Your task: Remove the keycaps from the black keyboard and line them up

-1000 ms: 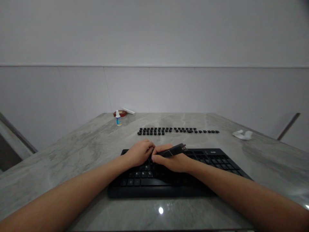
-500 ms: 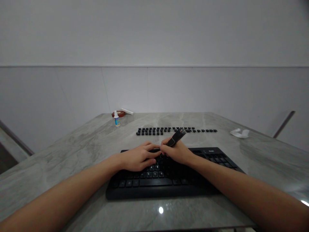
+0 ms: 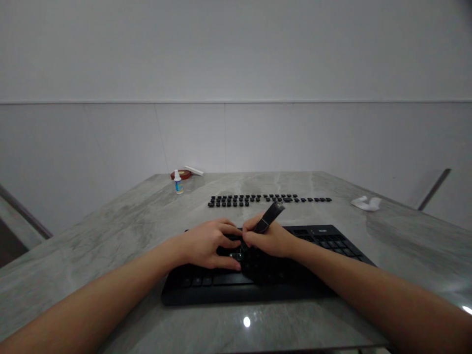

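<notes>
A black keyboard lies across the table before me, with part of its key area bared and in shadow. My left hand rests on its left half, fingers spread and thumb low on the keys. Upright in a pen grip, a black pen-like tool is held by my right hand over the middle of the keyboard. The tool's lower tip is hidden behind my fingers, so its exact kind cannot be made out. Both hands' fingertips nearly meet.
Several loose black keycaps stand in rows beyond the keyboard. A small white-capped spray bottle is at the far left, before a reddish-brown object and a white strip. Crumpled white tissue lies at right on the grey marbled table.
My left thumb has moved down and toward me, and its fingers have spread wider. My right hand and the tool have shifted slightly left and lower.
</notes>
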Demonstrator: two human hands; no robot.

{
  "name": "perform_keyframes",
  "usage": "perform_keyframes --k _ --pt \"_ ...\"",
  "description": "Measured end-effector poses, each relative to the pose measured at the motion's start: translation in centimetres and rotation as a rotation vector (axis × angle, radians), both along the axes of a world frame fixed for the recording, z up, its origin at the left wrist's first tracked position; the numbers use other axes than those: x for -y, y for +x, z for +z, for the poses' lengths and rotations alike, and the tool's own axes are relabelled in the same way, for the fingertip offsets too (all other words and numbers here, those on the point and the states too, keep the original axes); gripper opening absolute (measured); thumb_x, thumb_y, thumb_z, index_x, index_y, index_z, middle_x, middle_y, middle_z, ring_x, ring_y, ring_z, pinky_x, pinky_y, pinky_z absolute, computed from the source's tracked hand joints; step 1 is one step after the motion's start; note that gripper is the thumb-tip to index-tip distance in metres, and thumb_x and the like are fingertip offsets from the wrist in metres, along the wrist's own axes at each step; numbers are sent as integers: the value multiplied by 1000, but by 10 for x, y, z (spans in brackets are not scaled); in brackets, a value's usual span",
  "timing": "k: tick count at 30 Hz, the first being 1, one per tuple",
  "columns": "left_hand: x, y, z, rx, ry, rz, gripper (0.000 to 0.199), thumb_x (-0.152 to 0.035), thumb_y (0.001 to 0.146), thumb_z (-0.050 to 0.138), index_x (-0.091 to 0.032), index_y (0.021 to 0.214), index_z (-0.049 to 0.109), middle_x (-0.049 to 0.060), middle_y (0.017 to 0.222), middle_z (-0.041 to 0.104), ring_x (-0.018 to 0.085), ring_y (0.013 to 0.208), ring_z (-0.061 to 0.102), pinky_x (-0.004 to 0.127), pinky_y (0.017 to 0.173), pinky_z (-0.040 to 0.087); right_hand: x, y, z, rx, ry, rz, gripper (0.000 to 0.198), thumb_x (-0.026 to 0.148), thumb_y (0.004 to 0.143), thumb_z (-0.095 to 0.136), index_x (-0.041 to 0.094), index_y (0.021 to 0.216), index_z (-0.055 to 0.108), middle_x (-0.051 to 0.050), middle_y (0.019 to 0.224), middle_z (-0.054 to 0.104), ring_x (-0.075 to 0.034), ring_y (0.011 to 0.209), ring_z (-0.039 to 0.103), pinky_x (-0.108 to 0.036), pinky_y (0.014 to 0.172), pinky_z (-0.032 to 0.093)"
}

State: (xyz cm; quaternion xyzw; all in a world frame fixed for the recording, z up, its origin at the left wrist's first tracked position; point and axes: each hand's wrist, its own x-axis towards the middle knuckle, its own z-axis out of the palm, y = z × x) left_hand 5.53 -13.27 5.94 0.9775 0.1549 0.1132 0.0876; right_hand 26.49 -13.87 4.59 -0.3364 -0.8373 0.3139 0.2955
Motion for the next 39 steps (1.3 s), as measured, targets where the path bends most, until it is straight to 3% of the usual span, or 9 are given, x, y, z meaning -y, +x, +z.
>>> perform_keyframes --k 4,8,12,17,20,24,26,32,39 --pt "5 0 1 -10 -17 10 55 -53 74 74 -17 116 68 14 123 61 31 116 54 41 103 41 2 2 1 140 225 99 19 19 74 50 14 58 57 2 52 47 -8 49 41 -21 50 32" --pt "16 2 -4 -27 -56 63 95 -61 61 79 -20 140 47 15 140 47 36 127 44 51 111 30 5 4 3 197 380 195 15 17 74 50 15 60 57 -2 60 56 -11 57 49 -22 58 40" --pt "22 6 -12 -62 -85 156 118 -67 56 77 -21 150 25 19 153 26 44 137 28 61 112 18 6 7 8 200 376 271 13 15 73 48 16 68 60 -3 67 62 -13 63 54 -23 64 43" --pt "21 8 -14 -51 -89 194 126 -66 50 79 -21 152 21 18 149 32 42 133 34 57 111 23 -2 12 9 229 267 262 14 17 74 49 15 63 58 1 59 54 -10 54 46 -21 57 39" --pt "18 7 -14 -31 -103 218 116 -69 55 77 -21 149 30 17 145 37 41 130 36 57 110 26 -6 11 5 165 151 211 17 18 74 48 15 58 54 4 51 43 -7 49 38 -20 50 32" --pt "6 7 -18 89 -188 246 47 -49 90 56 -17 124 59 12 129 53 28 119 49 44 107 37 -7 3 -2 64 36 101 20 17 72 48 15 52 48 5 48 37 -7 47 34 -20 47 27" --pt "-1 9 -21 172 -246 244 30 -36 96 47 -17 110 66 9 118 59 21 110 55 36 102 41 -5 0 -3 31 -23 61 22 17 72 49 15 50 44 5 47 36 -7 47 33 -21 47 26" --pt "-14 13 -28 240 -249 306 15 -28 90 58 -17 92 69 6 102 64 19 95 60 31 92 46 -1 -6 -2 34 -126 -70 23 11 69 48 16 48 40 5 45 35 -6 46 34 -21 46 25" --pt "-13 12 -28 249 -204 293 16 -28 89 59 -16 93 68 7 101 63 19 93 60 30 89 46 3 -13 -4 63 13 -183 20 10 65 51 16 49 40 6 46 36 -7 47 38 -21 46 27"
